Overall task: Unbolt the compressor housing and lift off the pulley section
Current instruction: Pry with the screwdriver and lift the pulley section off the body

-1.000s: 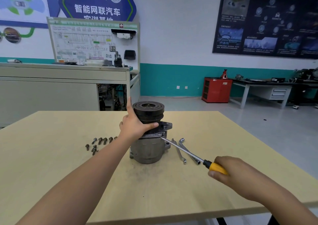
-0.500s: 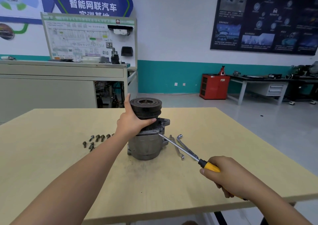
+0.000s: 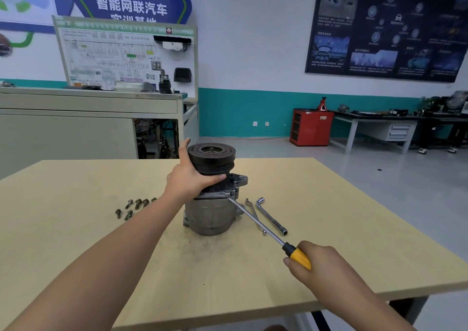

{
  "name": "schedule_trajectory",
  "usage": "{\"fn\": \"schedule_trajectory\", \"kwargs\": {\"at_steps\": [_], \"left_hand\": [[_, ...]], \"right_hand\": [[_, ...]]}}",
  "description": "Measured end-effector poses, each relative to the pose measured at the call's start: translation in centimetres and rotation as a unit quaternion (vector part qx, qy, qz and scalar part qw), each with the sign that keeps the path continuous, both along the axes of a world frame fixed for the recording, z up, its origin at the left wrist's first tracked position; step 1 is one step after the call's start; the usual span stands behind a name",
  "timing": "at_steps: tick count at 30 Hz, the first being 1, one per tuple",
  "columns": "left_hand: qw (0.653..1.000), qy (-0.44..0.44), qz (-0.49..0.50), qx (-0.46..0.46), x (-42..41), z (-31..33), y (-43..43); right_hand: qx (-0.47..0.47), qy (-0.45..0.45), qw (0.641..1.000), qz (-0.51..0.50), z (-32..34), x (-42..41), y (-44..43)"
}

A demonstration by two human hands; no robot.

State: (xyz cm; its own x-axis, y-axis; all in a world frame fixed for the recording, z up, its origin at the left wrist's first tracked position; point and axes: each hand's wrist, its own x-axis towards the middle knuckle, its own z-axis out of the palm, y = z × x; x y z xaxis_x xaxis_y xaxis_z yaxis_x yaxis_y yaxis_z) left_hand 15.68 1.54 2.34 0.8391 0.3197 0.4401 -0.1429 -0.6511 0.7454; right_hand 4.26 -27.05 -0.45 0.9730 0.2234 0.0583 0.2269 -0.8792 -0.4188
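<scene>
Head view shows your left hand (image 3: 188,178) gripping the pulley section (image 3: 211,157) just under its black drum, thumb across the front and forefinger pointing up behind the rim. Your right hand (image 3: 321,267) is wrapped round the yellow handle of a screwdriver (image 3: 291,251). Its long shaft slants up and left until the tip meets the seam where the pulley section sits on the housing (image 3: 207,216).

The compressor (image 3: 215,195) stands upright near the middle of the counter (image 3: 76,204), pulley end up. The pulley is a dark, grooved drum with concentric rings on its top face and a small hub at the centre. Below it, a cast plate carries a mounting ear jutting right. The housing beneath is a dull grey, grimy cylinder with a small lug low on its left side.

Dark smudges mark the counter in front of it. Just right of the compressor lie an L-shaped socket wrench (image 3: 271,215) and a thin flat spanner (image 3: 250,204), which the shaft partly crosses. To the left, several loose bolts (image 3: 134,205) lie in a cluster beside your forearm.
</scene>
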Motion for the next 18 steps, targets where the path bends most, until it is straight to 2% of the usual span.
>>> {"fn": "schedule_trajectory", "kwargs": {"at_steps": [18], "left_hand": [[0.999,-0.011,-0.027,-0.019,0.9,-0.3,0.9]], "right_hand": [[-0.071,-0.035,0.997,-0.018,-1.4,0.3,0.7]]}}
